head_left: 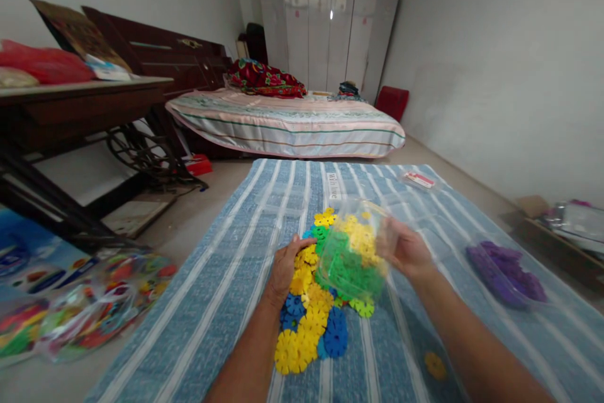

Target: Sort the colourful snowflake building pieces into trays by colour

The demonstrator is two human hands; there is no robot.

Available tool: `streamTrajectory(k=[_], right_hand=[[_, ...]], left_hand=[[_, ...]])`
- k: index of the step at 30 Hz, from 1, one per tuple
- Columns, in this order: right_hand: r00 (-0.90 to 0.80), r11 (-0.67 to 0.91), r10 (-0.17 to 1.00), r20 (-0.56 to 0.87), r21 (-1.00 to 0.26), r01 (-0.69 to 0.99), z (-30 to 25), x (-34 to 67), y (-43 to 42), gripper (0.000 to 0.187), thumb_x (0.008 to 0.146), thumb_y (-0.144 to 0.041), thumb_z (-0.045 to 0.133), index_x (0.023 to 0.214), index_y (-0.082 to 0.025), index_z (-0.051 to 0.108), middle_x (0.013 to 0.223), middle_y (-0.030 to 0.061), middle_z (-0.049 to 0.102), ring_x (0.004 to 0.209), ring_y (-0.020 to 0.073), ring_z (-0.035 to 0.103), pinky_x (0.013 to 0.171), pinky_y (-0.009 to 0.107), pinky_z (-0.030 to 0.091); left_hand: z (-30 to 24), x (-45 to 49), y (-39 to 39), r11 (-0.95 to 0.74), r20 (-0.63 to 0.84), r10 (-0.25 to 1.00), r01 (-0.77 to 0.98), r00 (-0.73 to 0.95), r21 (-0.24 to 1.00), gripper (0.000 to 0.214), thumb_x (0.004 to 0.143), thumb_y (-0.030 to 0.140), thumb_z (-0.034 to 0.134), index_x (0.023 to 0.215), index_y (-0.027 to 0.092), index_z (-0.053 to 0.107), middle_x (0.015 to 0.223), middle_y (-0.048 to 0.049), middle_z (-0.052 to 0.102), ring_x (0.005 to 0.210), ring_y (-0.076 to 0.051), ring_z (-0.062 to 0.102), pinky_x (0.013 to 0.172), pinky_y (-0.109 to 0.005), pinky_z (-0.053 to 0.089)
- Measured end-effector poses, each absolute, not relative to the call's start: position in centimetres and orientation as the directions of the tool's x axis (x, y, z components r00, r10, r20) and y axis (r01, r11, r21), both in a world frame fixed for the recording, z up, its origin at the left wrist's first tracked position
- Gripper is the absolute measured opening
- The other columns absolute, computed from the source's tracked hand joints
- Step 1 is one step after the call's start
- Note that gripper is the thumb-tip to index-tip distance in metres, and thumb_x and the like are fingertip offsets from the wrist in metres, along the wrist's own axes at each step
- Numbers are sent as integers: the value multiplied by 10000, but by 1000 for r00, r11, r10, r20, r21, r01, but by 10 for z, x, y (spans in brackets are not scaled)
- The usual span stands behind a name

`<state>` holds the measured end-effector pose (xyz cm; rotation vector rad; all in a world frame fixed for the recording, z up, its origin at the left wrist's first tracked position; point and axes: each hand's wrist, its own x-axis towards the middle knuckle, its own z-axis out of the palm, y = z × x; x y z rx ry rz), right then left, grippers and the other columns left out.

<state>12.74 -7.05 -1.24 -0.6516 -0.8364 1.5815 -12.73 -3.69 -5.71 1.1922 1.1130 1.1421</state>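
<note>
My right hand [408,249] grips a clear plastic box [352,290] by its right side, tilted above the heap. Green and yellow flower-shaped plastic discs show through its walls; which lie inside and which lie behind, I cannot tell fully. My left hand [284,270] rests at the left edge of the heap, its fingers stretched out and touching yellow discs [302,280]. Blue discs [336,332] and more yellow ones spread toward me on the striped cloth [226,340]. One lone orange-yellow disc [435,366] lies under my right forearm.
A clear box of purple discs [504,274] sits at the right. Clear plastic lids or trays [283,200] lie farther back, with a small red-and-white packet [419,180]. Bags of colourful pieces [108,315] are on the floor at left. Beyond the cloth stands a bed [292,126].
</note>
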Motion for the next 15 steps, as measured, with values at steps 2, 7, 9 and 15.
streamTrajectory(k=[2,7,9,15], right_hand=[[-124,27,989,85,-914,-405,9,151,-104,219,807,-407,560,759,-194,581,534,-22,607,342,81,472,310,163,331],[-45,94,996,83,-900,426,43,200,-191,336,872,-410,471,663,-177,592,613,10,593,442,81,491,403,185,381],[-20,86,995,102,-704,705,39,206,-210,334,878,-420,454,672,-191,583,601,-5,561,489,92,508,473,199,406],[24,-18,998,53,-117,993,-14,195,-228,235,874,-297,419,769,-208,609,739,34,648,698,182,634,625,277,476]], left_hand=[[-57,-127,-36,58,-51,989,-42,136,997,607,744,623,478,987,112,698,943,-73,718,931,-253,636,870,-363,475],[-59,-125,-33,-50,30,990,144,136,988,470,700,526,586,951,148,703,1010,-66,706,993,-257,619,933,-380,450],[-60,-123,-31,-129,98,986,254,132,959,441,693,504,593,949,163,704,1049,-69,695,1038,-257,601,984,-389,414],[-63,-117,-29,-272,188,959,519,210,810,548,715,527,535,1106,153,627,1229,-98,598,1156,-255,531,1050,-402,353]])
